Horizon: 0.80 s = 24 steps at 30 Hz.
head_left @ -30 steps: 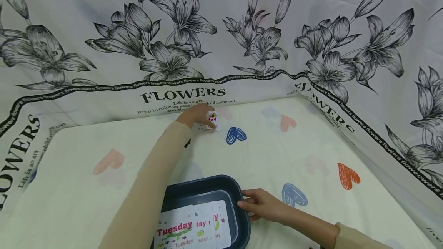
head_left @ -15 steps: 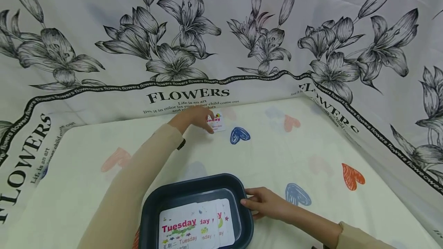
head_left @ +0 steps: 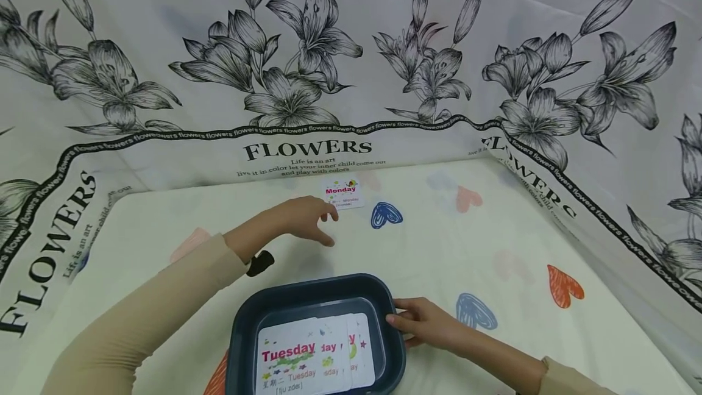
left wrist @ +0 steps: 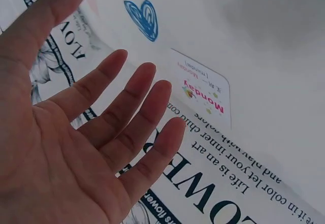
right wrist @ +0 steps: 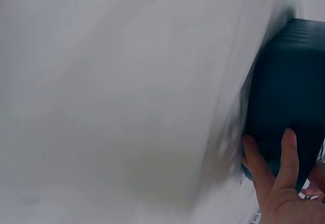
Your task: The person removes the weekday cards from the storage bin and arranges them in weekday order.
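Note:
A white card printed "Monday" (head_left: 345, 194) lies flat at the table's far edge; the left wrist view shows the same card (left wrist: 203, 89) beyond the fingertips. My left hand (head_left: 301, 218) hovers just nearer than the card, empty, its fingers spread and loosely bent (left wrist: 101, 127). My right hand (head_left: 430, 325) grips the right rim of a dark blue tray (head_left: 399, 346), thumb on the rim, with fingers against the outer wall (right wrist: 284, 188). Inside the tray several overlapping white cards lie, the top one reading "Tuesday" (head_left: 287, 370).
The table is covered by a pale cloth (head_left: 417, 261) with printed hearts. Behind it and at both sides hangs a white curtain (head_left: 208, 102) with black flower drawings and lettering. A black band (head_left: 260, 263) shows at the left cuff.
My left hand has let go of the Monday card and drawn back toward me and to the left, uncovering it. The right hand keeps its grip on the tray. The head view has shifted slightly.

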{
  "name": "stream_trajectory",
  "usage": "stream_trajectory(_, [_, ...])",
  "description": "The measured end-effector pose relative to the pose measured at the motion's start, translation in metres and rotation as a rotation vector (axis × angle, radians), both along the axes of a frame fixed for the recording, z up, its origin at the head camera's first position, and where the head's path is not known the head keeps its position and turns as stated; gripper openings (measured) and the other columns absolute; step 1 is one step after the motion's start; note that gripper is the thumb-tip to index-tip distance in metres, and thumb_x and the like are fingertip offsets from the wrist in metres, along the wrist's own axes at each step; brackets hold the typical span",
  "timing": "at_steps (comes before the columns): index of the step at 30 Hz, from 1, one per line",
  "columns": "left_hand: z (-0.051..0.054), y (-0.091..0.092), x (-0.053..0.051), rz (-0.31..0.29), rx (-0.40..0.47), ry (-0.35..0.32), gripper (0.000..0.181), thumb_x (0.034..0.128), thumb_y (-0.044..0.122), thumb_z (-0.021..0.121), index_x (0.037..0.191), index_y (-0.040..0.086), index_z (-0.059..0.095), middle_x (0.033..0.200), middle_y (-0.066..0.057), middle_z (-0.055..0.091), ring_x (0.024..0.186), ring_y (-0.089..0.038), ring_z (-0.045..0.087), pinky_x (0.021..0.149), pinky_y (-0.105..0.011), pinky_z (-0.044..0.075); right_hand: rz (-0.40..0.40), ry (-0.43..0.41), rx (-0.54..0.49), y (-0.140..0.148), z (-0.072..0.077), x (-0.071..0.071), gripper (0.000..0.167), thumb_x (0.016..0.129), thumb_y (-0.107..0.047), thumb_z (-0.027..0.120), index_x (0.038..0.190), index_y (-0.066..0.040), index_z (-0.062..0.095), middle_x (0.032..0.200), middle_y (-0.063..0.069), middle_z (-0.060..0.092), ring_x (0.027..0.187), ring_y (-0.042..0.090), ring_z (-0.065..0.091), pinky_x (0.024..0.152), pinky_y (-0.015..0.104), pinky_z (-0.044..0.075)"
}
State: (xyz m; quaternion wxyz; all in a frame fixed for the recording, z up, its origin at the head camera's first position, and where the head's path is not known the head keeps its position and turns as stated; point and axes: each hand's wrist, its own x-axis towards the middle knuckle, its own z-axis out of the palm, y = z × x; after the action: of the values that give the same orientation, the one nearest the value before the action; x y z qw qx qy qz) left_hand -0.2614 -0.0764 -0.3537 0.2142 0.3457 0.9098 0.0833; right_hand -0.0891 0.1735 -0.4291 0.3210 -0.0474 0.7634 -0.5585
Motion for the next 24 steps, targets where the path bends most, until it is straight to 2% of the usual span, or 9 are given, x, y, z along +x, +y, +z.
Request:
stream_trajectory(8, [0.005, -0.017, 0.036, 0.032, 0.037, 0.072, 0.045, 0.0768, 0.035, 0.072, 0.116, 0.017, 0.061, 0.105, -0.004, 0.061, 0.096, -0.021, 0.057, 0.078, -0.04, 0.048, -0.052, -0.027, -0.037, 0.004, -0.002, 0.002, 0.061, 0.089, -0.025, 0.06, 0.134, 0.01, 0.038, 0.11, 0.02, 0.064, 0.089, 0.028, 0.067, 0.066, 0.036, 0.055])
stream_trajectory(16, [0.01, -0.039, 0.08, 0.06, 0.139, 0.172, 0.042, 0.0748, 0.028, 0.073, 0.114, 0.017, 0.062, 0.101, 0.001, 0.062, 0.088, -0.016, 0.059, 0.068, -0.034, 0.05, -0.1, -0.035, -0.057, 0.002, -0.001, 0.004, 0.062, 0.088, -0.024, 0.062, 0.133, 0.012, 0.038, 0.105, 0.019, 0.066, 0.087, 0.027, 0.068, 0.064, 0.035, 0.055])
stream_trajectory(20, [0.006, -0.047, 0.103, 0.045, 0.165, 0.191, 0.042, 0.075, 0.028, 0.073, 0.114, 0.016, 0.061, 0.099, 0.002, 0.062, 0.084, -0.014, 0.059, 0.067, -0.032, 0.05, -0.103, -0.026, -0.055, 0.001, 0.0, 0.005, 0.062, 0.088, -0.023, 0.061, 0.133, 0.013, 0.037, 0.107, 0.02, 0.065, 0.089, 0.028, 0.067, 0.064, 0.035, 0.055])
stream_trajectory(24, [-0.005, -0.053, 0.126, 0.031, 0.179, 0.159, 0.042, 0.0741, 0.029, 0.074, 0.111, 0.013, 0.063, 0.097, 0.001, 0.063, 0.082, -0.013, 0.06, 0.067, -0.032, 0.051, -0.105, -0.027, -0.053, -0.001, 0.0, 0.005, 0.061, 0.089, -0.023, 0.061, 0.133, 0.012, 0.038, 0.108, 0.021, 0.065, 0.091, 0.029, 0.066, 0.065, 0.035, 0.055])
